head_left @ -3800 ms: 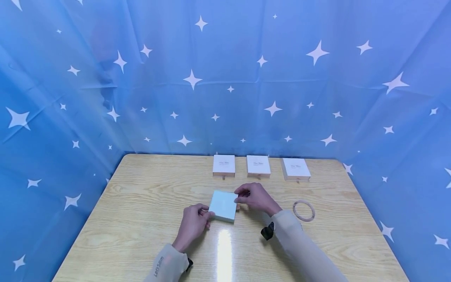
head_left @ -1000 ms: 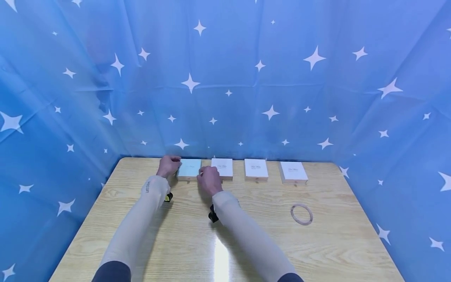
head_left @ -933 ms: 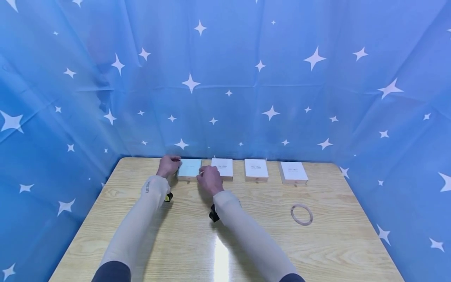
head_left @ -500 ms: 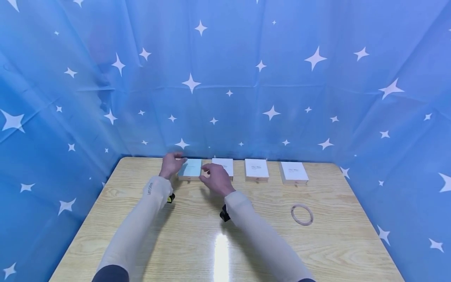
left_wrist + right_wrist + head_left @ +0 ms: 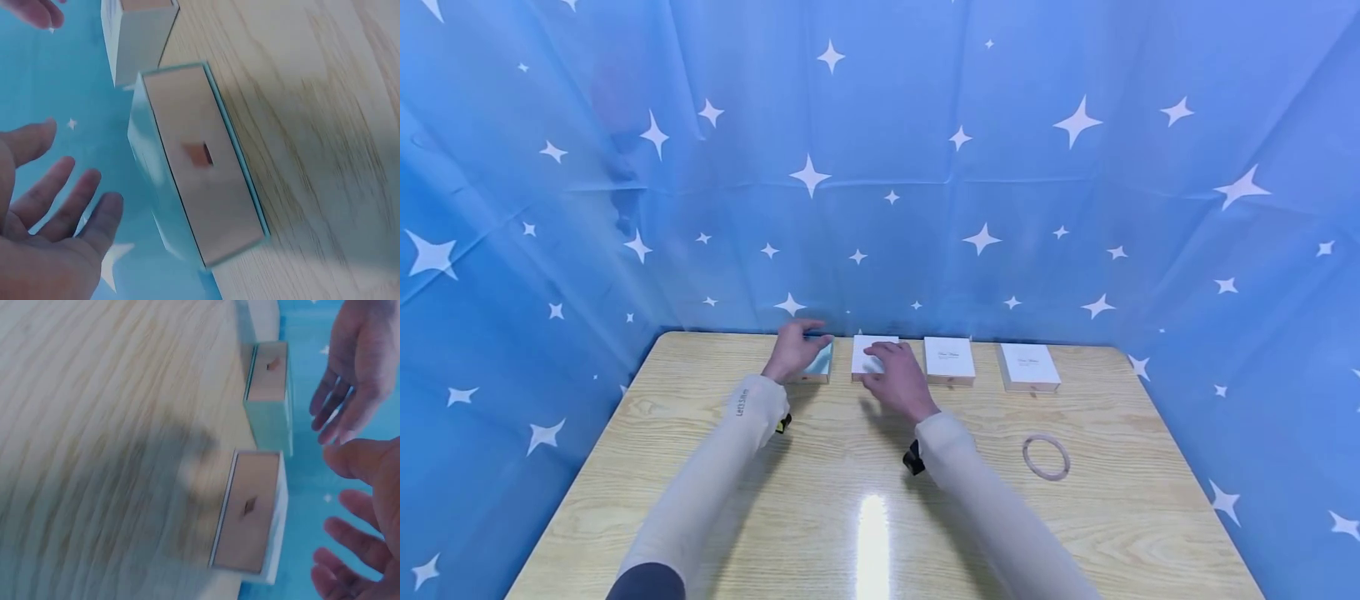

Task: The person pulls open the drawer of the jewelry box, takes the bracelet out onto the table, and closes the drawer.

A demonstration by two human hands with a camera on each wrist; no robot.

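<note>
My left hand (image 5: 793,350) hovers over the mint-green drawer box (image 5: 822,363), its fingers loosely spread and holding nothing. In the left wrist view that box (image 5: 203,165) shows a pinkish drawer front with a small tab, and the hand (image 5: 56,219) is apart from it. My right hand (image 5: 898,379) is above the nearest white drawer box (image 5: 865,363), partly covering it, with relaxed fingers around nothing. The right wrist view shows this white box (image 5: 247,512) beside the green one (image 5: 269,419), with the right hand's fingers (image 5: 359,544) off to the side.
Two more white boxes with printed lids, a middle one (image 5: 949,358) and a right one (image 5: 1030,364), continue the row along the table's back edge. A pale pinkish ring (image 5: 1047,457) lies on the wooden table (image 5: 820,500) at right. A blue star-patterned curtain (image 5: 880,208) hangs behind.
Earlier both hands held the green box mid-table, then set it at the left end of the back row. Since then they have let go, lifted and moved right.
</note>
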